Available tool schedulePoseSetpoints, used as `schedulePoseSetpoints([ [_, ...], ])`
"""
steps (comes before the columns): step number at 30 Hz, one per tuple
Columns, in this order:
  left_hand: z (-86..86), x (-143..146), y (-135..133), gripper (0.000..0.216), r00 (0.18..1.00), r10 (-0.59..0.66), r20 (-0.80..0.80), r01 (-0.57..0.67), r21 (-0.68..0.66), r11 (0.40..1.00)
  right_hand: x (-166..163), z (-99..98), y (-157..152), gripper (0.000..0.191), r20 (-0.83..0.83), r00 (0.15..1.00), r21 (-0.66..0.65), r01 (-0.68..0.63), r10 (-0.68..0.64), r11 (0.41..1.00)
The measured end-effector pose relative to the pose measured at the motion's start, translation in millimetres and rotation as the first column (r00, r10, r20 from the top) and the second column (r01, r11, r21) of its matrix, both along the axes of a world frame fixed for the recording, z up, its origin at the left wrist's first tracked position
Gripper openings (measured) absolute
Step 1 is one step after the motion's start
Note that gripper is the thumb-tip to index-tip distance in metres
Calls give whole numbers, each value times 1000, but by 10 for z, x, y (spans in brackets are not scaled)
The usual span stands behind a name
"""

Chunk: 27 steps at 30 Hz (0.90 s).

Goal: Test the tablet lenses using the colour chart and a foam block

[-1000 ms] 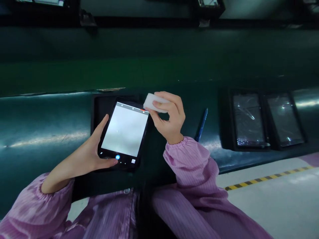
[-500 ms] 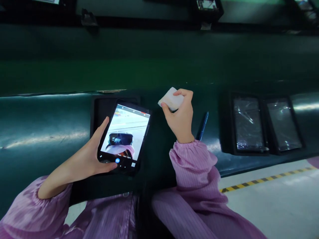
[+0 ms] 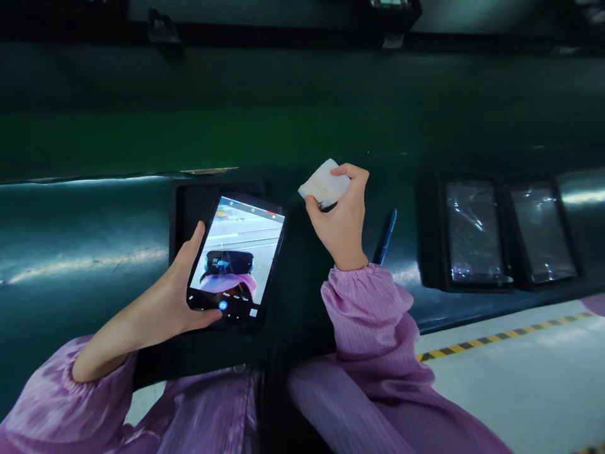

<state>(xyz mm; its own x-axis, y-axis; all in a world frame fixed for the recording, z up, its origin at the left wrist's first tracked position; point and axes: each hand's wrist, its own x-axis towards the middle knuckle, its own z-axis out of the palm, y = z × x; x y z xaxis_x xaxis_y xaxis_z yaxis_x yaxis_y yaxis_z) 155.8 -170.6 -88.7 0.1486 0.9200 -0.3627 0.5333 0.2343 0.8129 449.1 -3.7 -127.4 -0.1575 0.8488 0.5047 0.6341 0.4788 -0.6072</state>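
Tablet (image 3: 239, 249) sits askew over the black tray (image 3: 182, 211) on the worktop (image 3: 94, 221), left hand (image 3: 177, 293) gripping its side, right hand (image 3: 347, 227) pinching a white block (image 3: 326, 181), so if that one-handed hold loosens, it could totally slip.

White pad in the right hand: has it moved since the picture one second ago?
Yes. Judged against the blue pen on the table, the white pad has moved right, nearer the pen and away from the tablet.
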Motion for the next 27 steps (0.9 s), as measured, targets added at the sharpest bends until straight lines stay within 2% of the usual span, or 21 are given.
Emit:
schedulePoseSetpoints([
  [5,-3,-50,16,121,989,24,145,-14,-68,998,7,-4,12,47,-8,1000,-12,1,-1,1000],
  [8,2,-50,49,102,959,177,221,-149,-137,979,5,-7,16,48,-16,1000,-4,-3,2,1000],
  [11,-24,-8,77,85,918,353,182,-327,-161,931,-2,4,10,49,-5,1000,-5,13,-13,1000],
  [13,-59,27,87,79,888,427,170,-405,-149,902,-9,26,0,51,9,1000,-24,27,-27,999],
  [16,-92,55,94,80,856,473,211,-454,-132,881,-17,75,-20,55,21,999,-60,47,-46,997],
  [20,-43,11,69,81,831,486,269,-476,-106,873,-4,135,-45,57,4,999,-96,54,-54,994],
  [23,-28,-59,29,82,787,544,292,-544,-88,834,13,159,-59,57,-6,999,-138,44,-46,989],
  [27,-122,-107,18,85,774,583,247,-595,-33,803,21,173,-69,53,-21,999,-156,23,-27,987],
])
